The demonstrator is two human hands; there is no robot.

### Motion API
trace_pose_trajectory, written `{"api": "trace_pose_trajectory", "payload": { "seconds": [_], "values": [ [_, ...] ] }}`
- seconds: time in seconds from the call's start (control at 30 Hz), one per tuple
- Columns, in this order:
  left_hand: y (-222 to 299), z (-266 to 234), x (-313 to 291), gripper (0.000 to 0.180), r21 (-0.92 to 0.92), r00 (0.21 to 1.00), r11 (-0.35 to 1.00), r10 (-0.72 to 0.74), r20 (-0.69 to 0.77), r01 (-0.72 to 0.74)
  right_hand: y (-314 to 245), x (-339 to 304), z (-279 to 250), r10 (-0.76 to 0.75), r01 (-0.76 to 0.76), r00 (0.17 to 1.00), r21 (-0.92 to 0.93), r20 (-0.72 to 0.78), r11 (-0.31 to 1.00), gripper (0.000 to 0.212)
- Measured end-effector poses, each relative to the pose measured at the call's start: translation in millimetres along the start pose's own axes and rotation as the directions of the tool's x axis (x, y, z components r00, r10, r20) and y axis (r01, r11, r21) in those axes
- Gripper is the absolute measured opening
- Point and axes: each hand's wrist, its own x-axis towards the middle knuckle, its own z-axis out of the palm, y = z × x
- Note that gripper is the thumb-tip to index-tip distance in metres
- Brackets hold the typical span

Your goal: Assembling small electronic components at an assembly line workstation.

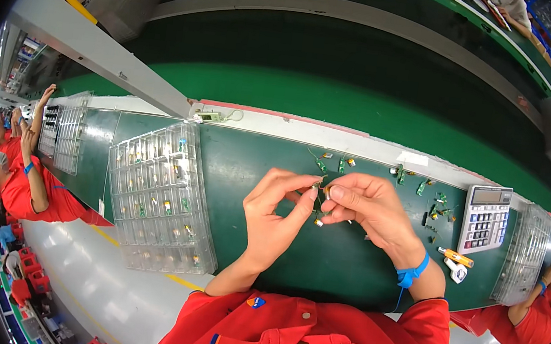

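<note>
My left hand [276,215] pinches a small green circuit board [322,186] between thumb and forefinger, over the near middle of the bench. Close against it, my right hand [375,210] is closed in a pinch on a small metallic part [328,191] at the same board. Fingers cover most of both pieces, so how they join cannot be seen. Just beyond my hands lie loose little boards with wires and metal parts [342,164]. More such boards [440,211] are scattered to the right. A blue strap [412,273] circles my right wrist.
Clear compartment trays holding small parts [161,199] stand at left; another tray stack [523,257] is at right. Near it are a calculator [486,218], an orange-handled tool [455,257] and a white object [456,270]. A metal post [108,52] rises far left. Co-workers in red sit on both sides.
</note>
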Motion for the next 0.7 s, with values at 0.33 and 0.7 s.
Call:
{"api": "trace_pose_trajectory", "payload": {
  "seconds": [0.33,0.7],
  "values": [
    [-1.9,0.7,-4.0,0.018,-0.126,0.977,0.969,-0.212,0.012,0.212,-2.0,-6.4,12.3,-0.756,0.569,0.580,-0.815,0.302,0.111,0.022],
    [-6.5,-10.5,0.7,0.020,-0.402,0.904,0.812,-0.350,0.247,0.424,-5.5,-13.5,7.7,-0.643,0.525,0.483,-0.785,0.594,-0.330,0.027]
  ]
}}
